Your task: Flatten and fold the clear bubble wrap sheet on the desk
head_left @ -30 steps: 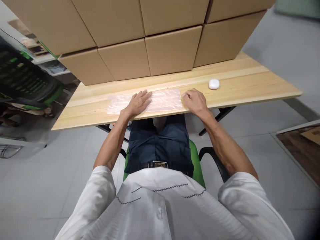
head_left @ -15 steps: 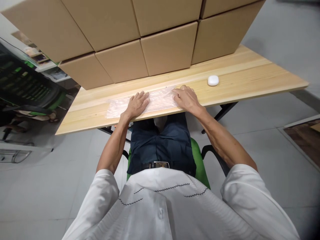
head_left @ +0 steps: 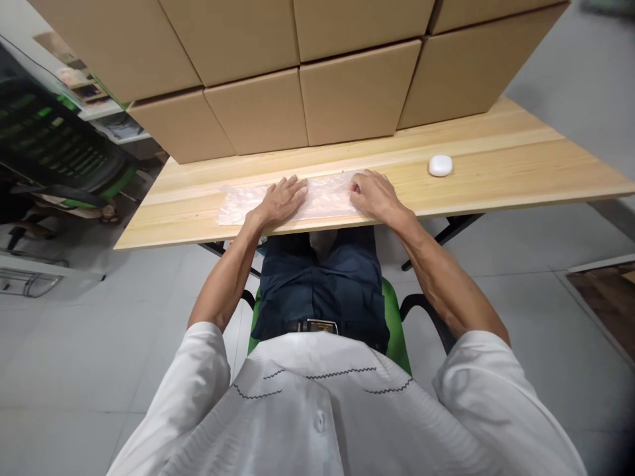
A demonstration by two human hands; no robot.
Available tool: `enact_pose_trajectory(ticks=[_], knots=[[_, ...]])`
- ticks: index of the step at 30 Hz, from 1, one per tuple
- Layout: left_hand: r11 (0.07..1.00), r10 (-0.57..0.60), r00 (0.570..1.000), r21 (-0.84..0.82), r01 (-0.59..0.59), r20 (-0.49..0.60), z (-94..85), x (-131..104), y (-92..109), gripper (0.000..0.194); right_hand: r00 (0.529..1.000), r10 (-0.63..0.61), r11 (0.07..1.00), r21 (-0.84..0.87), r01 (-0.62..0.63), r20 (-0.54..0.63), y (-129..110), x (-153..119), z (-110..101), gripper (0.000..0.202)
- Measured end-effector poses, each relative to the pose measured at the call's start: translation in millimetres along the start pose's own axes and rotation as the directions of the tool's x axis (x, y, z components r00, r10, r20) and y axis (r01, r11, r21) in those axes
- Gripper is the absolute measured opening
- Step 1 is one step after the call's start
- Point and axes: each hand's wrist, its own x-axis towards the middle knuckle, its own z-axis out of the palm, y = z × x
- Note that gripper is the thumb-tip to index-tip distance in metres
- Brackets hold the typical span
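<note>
Head camera had a clear look down at the plastic strip, so here's how it looked: long, flat, roughly rectangular, see-through-ish with a pale pinkish-white tint, and pretty crinkly all over. Light caught the creases, so it had loads of shiny little streaks, and the wood tone kinda came through at the thinner-looking bits. Left end was the faintest part, with an edge that nearly melted into the tabletop. It lay lengthwise along the near side of the wooden table, its long lower side just beside the front edge. The left hand was open and palm down across the middle of the strip, fingers a bit spread and pointing away from the body, resting on it rather than gripping. The right hand sat over the right end with its fingers curled in, covering that bit of the plastic; honestly couldn't tell if it was pinching the film or just pressing on it. Off to the right of that hand, well apart from the strip, was a small rounded white case, and cardboard boxes were stacked behind on the same table.
</note>
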Motion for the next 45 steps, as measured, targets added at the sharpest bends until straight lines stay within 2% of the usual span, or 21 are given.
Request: enact_pose_trajectory(ticks=[3,5,7,11,15,17,21,26,29,31,37,41,45], knots=[[0.999,-0.018,0.999,-0.04,0.019,0.048,-6.0,1.6,0.5,0.081,0.983,-0.117,0.992,-0.054,0.111,-0.138,7.9,-14.0,12.8,0.043],[0.998,-0.026,0.997,-0.062,0.031,0.071,-10.2,1.4,2.1,0.082,0.946,-0.215,0.975,-0.102,0.196,-0.242,16.5,-22.2,23.6,0.039],[0.996,-0.031,0.996,-0.081,0.038,0.087,-13.7,0.2,3.9,0.084,0.885,-0.323,0.946,-0.139,0.293,-0.336,25.8,-28.4,34.5,0.033],[0.991,-0.041,0.995,-0.122,0.053,0.096,-17.1,-0.5,2.6,0.089,0.727,-0.493,0.861,-0.15,0.486,-0.477,38.0,-38.0,50.9,0.026],[0.981,0.003,0.997,-0.193,0.013,0.081,-16.7,6.7,-12.3,0.095,0.605,-0.54,0.803,-0.145,0.577,-0.585,41.0,-43.5,58.1,0.023],[0.967,0.03,0.999,-0.255,-0.018,0.044,-16.8,9.1,-21.3,0.1,0.587,-0.509,0.802,-0.099,0.589,-0.629,41.0,-42.7,59.4,0.022],[0.948,0.081,0.996,-0.307,-0.09,-0.04,-20.4,-1.2,-30.6,0.096,0.667,-0.366,0.837,0.082,0.54,-0.649,39.4,-36.0,58.7,0.022],[0.931,0.231,0.961,-0.251,-0.264,-0.153,-19.3,-25.5,-32.7,0.08,0.794,-0.191,0.877,0.264,0.402,-0.577,36.2,-30.3,51.8,0.023],[0.932,0.196,0.958,-0.263,-0.248,-0.208,-12.7,-32.9,-35.1,0.059,0.859,-0.125,0.913,0.281,0.295,-0.496,34.6,-28.8,48.9,0.024],[0.938,0.146,0.961,-0.277,-0.21,-0.235,-9.6,-36.4,-36.3,0.055,0.891,-0.09,0.943,0.249,0.219,-0.445,33.2,-27.9,48.5,0.026],[0.965,0.081,0.965,-0.222,-0.138,-0.249,-16.1,-54.0,-36.9,0.056,0.954,0.015,0.996,0.085,0.011,-0.298,22.5,-28.4,43.0,0.034],[0.972,0.025,0.975,-0.224,-0.075,-0.219,-21.2,-66.7,-43.3,0.062,0.971,0.05,0.997,0.062,-0.037,-0.236,12.9,-31.4,33.6,0.041],[0.957,-0.064,0.973,-0.289,-0.002,-0.22,-22.9,-77.9,-58.4,0.061,0.974,0.127,0.991,0.066,-0.116,-0.188,6.0,-33.4,26.1,0.044]])
